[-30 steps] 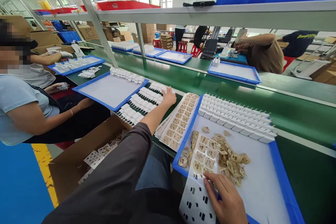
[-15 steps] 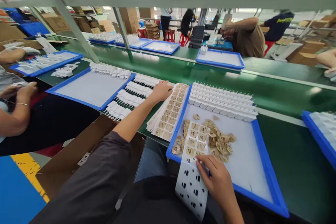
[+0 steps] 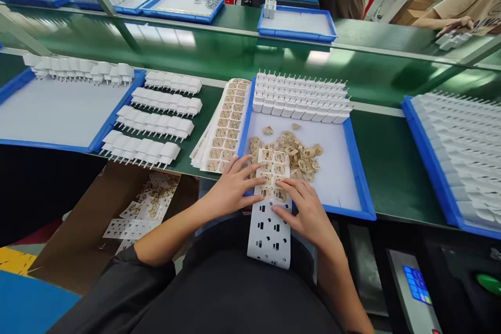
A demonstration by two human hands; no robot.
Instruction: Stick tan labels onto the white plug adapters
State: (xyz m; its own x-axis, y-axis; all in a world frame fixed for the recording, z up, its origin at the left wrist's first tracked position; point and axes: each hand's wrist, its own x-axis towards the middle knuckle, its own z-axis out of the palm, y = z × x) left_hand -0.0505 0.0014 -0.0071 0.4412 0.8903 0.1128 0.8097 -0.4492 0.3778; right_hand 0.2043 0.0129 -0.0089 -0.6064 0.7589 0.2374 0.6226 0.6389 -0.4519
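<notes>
A sticker sheet (image 3: 270,227) hangs over the near edge of a blue-rimmed tray (image 3: 362,182). Its upper part carries two columns of tan labels; the lower part is bare white backing with small dark cut-outs. My left hand (image 3: 230,188) reaches onto it from the left, fingers spread over the labels. From the other side my right hand (image 3: 307,214) rests on the sheet, thumb and forefinger apart near the lowest labels. Whether either fingertip has a label lifted, I cannot tell. Loose tan label pieces (image 3: 301,154) lie heaped in the tray, behind several rows of white plug adapters (image 3: 301,96).
Left of the tray lies a stack of label sheets (image 3: 225,125), then rows of white adapters (image 3: 152,122) and another tray (image 3: 94,141). A full tray (image 3: 446,162) stands at right. Below sits a cardboard box (image 3: 78,224) with scrap sheets. A co-worker (image 3: 465,10) handles adapters across the belt.
My left hand has left the sheet stack and come right onto the sticker sheet beside my right hand. The head view has tilted down and turned to the right.
</notes>
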